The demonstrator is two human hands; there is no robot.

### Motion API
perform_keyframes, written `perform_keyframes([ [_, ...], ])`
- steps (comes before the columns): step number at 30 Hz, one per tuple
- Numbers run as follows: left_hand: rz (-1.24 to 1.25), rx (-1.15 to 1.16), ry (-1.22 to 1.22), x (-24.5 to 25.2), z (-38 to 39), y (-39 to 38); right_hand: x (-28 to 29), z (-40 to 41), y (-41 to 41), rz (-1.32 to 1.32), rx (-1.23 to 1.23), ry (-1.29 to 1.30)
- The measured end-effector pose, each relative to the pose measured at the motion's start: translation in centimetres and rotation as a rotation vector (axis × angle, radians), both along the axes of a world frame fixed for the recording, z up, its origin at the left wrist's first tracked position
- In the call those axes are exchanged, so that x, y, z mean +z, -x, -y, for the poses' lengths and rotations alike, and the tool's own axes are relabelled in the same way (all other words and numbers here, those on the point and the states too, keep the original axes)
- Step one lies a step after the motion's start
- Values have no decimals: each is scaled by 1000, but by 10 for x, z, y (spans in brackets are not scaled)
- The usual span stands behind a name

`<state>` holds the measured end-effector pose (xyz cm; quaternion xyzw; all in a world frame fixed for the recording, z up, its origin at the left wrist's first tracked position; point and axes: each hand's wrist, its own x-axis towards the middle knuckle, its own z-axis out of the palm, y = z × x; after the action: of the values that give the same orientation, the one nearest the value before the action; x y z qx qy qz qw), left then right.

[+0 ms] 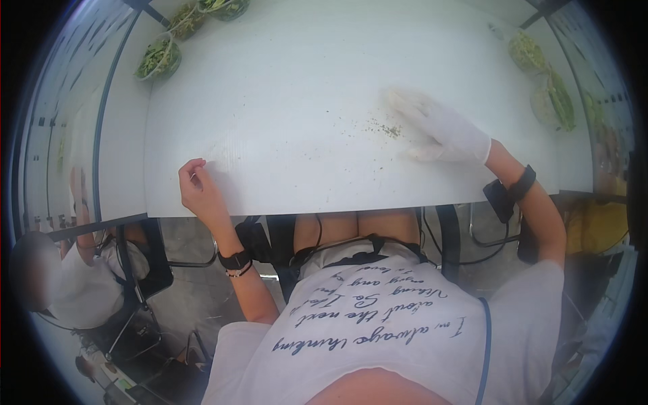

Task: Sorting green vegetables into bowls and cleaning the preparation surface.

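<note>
My right hand (pixel 440 127), in a thin white glove, lies over the white tabletop (pixel 283 91) with its fingers stretched and the thumb apart. It holds nothing that I can see. Close beside its fingers, on the left, is a scatter of small greenish-brown crumbs (pixel 390 130), with finer specks spread towards the table's front edge. My left hand (pixel 200 190) is bare and raised at the front left edge of the table. Its fingers are loosely curled in, with no object visible in them.
At the back left stand clear containers of chopped greens (pixel 159 58) and paler shreds (pixel 186 23). Pale vegetables (pixel 527 53) and long green ones (pixel 560 101) lie along the right side. Another person (pixel 86 288) sits at the left. A black device (pixel 498 201) hangs by my right wrist.
</note>
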<state>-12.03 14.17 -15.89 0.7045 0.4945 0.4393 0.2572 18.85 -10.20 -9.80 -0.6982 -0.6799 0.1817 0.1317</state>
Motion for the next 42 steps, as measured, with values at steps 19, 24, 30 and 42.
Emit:
perform_keyframes([
  [19,-30,-42,21,2,0,1,-6,-48,4,99,113,-85],
  [24,-41,-11,-19,-1,-4,2,-14,-37,26,391,281,-163],
  [30,-19,-26,-37,-2,-3,1,-26,-45,34,487,322,-239],
  [42,-22,-6,-28,-6,-3,-1,-39,-27,43,947,277,-635],
])
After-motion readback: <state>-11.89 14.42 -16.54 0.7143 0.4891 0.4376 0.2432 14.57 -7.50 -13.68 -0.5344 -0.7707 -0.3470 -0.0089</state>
